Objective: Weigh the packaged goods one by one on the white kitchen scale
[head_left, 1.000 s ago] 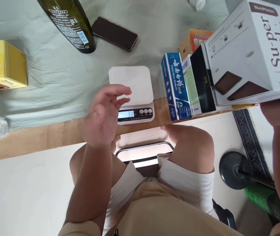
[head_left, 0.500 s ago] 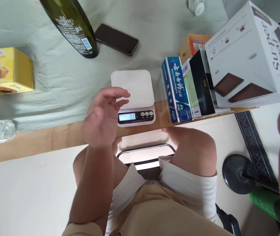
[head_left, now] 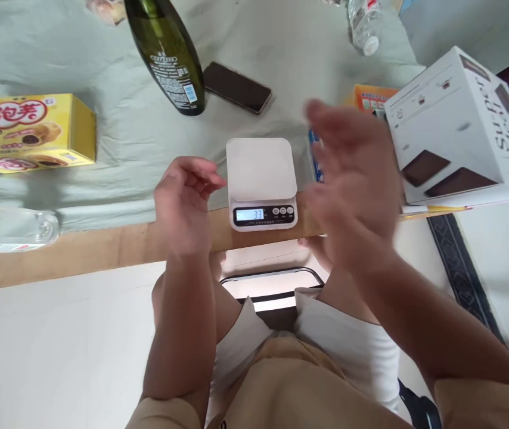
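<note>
A white kitchen scale (head_left: pixel 261 170) lies at the table's front edge, its lit display reading 33, with a bare platform. Just left of it hovers my left hand (head_left: pixel 187 199), fingers loosely bent and apart, holding nothing. To the scale's right, my right hand (head_left: pixel 357 173) is smeared by motion; its fingers look spread, with nothing visible in them. It covers most of the blue toothpaste box (head_left: pixel 315 156) and the boxes beside it. A large white box (head_left: pixel 446 128) with brown squares printed on it stands to the right of that hand.
Behind the scale are a black phone (head_left: pixel 238 87) and a green glass bottle (head_left: pixel 169 59). A yellow snack box (head_left: pixel 31 131) and a clear plastic bottle (head_left: pixel 13 228) are at left. Another clear bottle (head_left: pixel 365 27) lies at the back right, near an orange box (head_left: pixel 373 95).
My right hand has come in from the far right edge, beside the white box, to near the scale. My left hand stays left of the scale. The view has shifted slightly.
</note>
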The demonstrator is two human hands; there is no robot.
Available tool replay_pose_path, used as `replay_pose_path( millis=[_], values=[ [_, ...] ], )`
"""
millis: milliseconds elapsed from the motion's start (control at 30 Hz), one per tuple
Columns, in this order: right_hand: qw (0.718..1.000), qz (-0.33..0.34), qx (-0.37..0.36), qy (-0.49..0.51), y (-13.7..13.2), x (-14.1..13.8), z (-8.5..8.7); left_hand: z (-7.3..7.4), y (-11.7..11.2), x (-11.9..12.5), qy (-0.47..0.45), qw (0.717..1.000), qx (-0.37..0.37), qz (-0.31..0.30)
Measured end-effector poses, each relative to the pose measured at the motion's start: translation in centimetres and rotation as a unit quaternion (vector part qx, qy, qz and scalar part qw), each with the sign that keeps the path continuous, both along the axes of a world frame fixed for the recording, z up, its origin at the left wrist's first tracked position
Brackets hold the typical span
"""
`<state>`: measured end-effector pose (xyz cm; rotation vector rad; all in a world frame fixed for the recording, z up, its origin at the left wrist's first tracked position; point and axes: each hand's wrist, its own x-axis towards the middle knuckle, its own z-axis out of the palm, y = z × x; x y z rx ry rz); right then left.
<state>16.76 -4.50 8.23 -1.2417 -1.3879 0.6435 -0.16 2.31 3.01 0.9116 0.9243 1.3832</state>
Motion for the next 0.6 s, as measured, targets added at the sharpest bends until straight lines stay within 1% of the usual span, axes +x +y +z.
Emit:
replay_pose_path(
  millis=[33, 67, 100, 167, 267, 367, 467, 533, 600],
  values=[
    [0.999, 0.020, -0.016, -0.018, 2.2, -1.0, -0.5, -0.1, 0.1, 0.0, -0.008, 1.000, -0.014, 0.011],
    [0.999, 0.025, -0.033, -0.034, 4.6, -1.8, -0.9, -0.1, 0.1, 0.1, -0.013, 0.999, -0.029, 0.020],
    [0.997, 0.022, -0.063, -0.047, 7.3, -2.5, -1.3, -0.1, 0.1, 0.1, -0.014, 0.999, -0.045, 0.020],
    [0.995, -0.007, -0.089, -0.052, 12.6, -3.4, -1.7, -0.2, 0.0, -0.1, -0.014, 0.998, -0.061, 0.011],
    [0.989, -0.028, -0.133, -0.054, 19.4, -4.0, -2.1, -0.2, -0.5, -0.7, -0.025, 0.999, -0.039, 0.011],
    [0.984, -0.013, -0.168, -0.053, 24.2, -4.0, -3.1, -0.2, -0.9, -1.8, -0.026, 0.999, -0.019, 0.028],
    [0.980, 0.049, -0.188, -0.043, 28.2, -4.1, -4.8, -0.3, -0.7, -2.8, -0.020, 0.999, -0.022, 0.039],
    [0.975, 0.093, -0.198, -0.033, 31.0, -4.4, -6.1, -0.4, -0.4, -3.3, -0.033, 0.998, -0.027, 0.050],
    [0.969, 0.118, -0.214, -0.019, 33.7, -4.8, -7.6, -0.6, -0.2, -3.5, -0.045, 0.997, -0.038, 0.044]
  ],
)
